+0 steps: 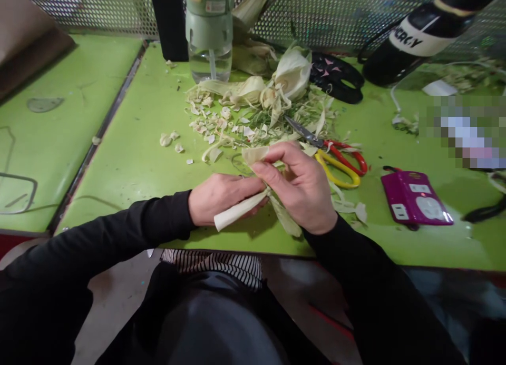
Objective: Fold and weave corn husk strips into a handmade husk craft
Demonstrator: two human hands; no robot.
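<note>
My left hand and my right hand meet over the near edge of the green table. Both are closed on pale corn husk strips: one rolled strip sticks out toward me below the left hand, and the right fingers pinch a folded piece at the top. Another husk end hangs under the right palm. Just beyond the right hand lie scissors with red and yellow handles.
A heap of husk scraps and whole husks covers the table's middle. A green water bottle stands at the back. A magenta device lies at right, a black bottle at back right. Metal mesh closes the rear.
</note>
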